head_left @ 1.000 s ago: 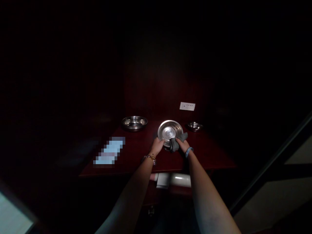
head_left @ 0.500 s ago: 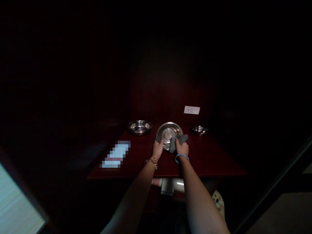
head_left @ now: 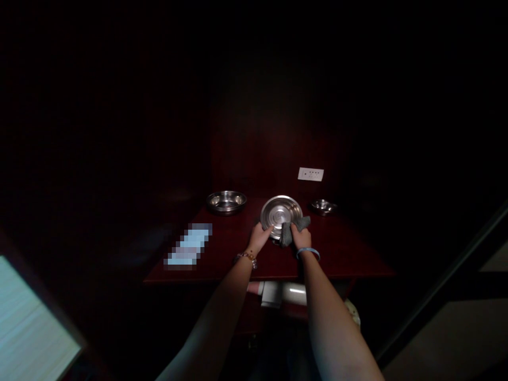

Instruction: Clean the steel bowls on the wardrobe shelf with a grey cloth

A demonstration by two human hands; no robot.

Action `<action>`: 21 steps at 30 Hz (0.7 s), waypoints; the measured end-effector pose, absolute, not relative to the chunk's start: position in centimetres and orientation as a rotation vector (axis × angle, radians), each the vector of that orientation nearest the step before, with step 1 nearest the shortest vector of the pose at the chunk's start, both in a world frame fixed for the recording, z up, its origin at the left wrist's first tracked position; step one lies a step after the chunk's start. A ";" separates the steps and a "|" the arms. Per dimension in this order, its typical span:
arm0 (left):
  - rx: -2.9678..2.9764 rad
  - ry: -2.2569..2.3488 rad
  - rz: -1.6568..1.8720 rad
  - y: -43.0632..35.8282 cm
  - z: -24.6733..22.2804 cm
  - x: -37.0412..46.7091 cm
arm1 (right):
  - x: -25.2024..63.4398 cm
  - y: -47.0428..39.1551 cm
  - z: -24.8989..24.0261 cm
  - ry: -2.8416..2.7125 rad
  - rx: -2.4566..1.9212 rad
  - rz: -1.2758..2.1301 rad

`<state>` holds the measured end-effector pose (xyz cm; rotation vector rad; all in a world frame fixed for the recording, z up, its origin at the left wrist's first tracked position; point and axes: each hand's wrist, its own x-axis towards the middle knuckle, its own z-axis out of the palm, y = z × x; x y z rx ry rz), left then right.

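A round stainless steel bowl (head_left: pixel 281 209) is tilted up above the dark red table, its inside facing me. My left hand (head_left: pixel 260 237) grips its lower left rim, thumb over the edge and the other fingers hidden behind. At the lower right rim, my right hand (head_left: pixel 302 238) is closed on a grey cloth (head_left: pixel 286 234), which lies against the metal; part of the cloth sticks out past my knuckles. Whether my right fingers also pinch the rim is hidden.
On the table (head_left: pixel 341 259) a wider steel bowl (head_left: pixel 226 203) stands back left, a smaller steel bowl (head_left: pixel 323 207) back right. A blurred pale rectangle (head_left: pixel 190 244) lies at left. A white socket plate (head_left: pixel 310 174) is on the back wall. White items (head_left: pixel 291 292) sit under the table's front edge.
Both hands and the tilted bowl have shifted slightly right. The bowl has turned a little, and the cloth has moved along with my right hand. The whole view has shifted slightly.
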<state>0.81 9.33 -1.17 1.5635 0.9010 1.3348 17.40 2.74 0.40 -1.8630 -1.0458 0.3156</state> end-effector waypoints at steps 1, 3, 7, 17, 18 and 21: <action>1.585 0.907 1.335 9.3 -1.2 0.8 | 17.4 2.8 0.4 -1.045 -1.874 0.321; 1.619 0.914 1.342 9.4 -1.3 0.8 | 17.5 2.9 0.3 -1.050 -1.875 0.338; 1.643 0.916 1.369 9.6 -1.4 0.9 | 17.6 2.9 0.3 -1.073 -1.890 0.361; 1.667 0.915 1.421 9.9 -1.8 0.9 | 16.7 2.7 1.1 -1.071 -2.047 0.280; 1.667 0.916 1.410 9.9 -1.8 0.8 | 16.7 2.7 1.2 -1.074 -2.056 0.283; 1.657 0.928 1.396 9.9 -1.7 0.8 | 16.8 2.7 1.4 -1.097 -2.063 0.303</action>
